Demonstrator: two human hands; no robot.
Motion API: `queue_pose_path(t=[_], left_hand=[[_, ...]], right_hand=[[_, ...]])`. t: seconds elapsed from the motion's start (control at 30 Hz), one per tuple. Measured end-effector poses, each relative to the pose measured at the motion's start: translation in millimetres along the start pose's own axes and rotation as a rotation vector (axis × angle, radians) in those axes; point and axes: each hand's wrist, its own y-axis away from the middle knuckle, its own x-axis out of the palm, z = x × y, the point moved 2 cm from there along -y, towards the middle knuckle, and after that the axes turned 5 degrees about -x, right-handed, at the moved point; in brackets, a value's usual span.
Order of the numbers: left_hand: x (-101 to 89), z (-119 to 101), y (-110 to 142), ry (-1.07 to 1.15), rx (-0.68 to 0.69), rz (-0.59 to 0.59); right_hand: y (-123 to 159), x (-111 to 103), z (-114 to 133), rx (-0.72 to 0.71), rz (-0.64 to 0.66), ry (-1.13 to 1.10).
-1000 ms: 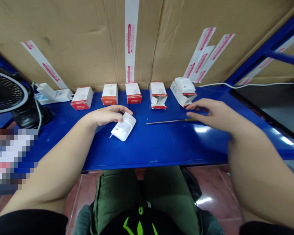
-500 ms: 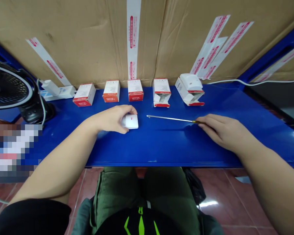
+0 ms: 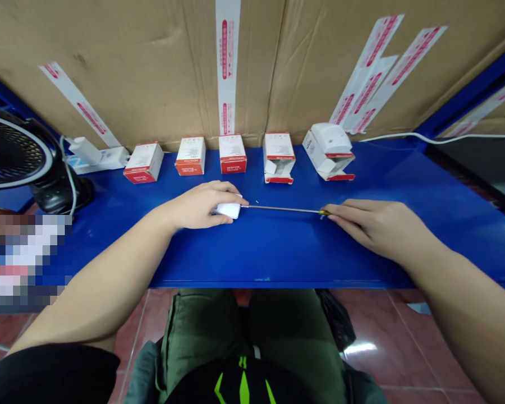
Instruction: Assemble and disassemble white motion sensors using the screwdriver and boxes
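Left hand (image 3: pixel 197 206) cupped firmly round white plastic sensor housing (image 3: pixel 228 211), pressing it on blue steel shelf (image 3: pixel 278 252), near edge. Right hand (image 3: pixel 370 226) pinches screwdriver (image 3: pixel 284 209), tip at housing. Five red-and-white cartons (image 3: pixel 232 154) along far edge; rightmost two open, white unit (image 3: pixel 331 138) on rightmost; other three look unopened.

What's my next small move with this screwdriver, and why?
Probably press the screwdriver gently into the end of the white plastic detector, since its tip meets that end. Your left hand grips the detector steady, and your right hand holds the handle in line.
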Motion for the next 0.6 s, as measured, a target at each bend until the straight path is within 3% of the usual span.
queue_pose_path(t=[0.6], left_hand=[[2.0, 2.3, -1.3, 0.063, -0.023, -0.048]], right_hand=[[-3.1, -0.5, -6.2, 0.020, 0.030, -0.032]])
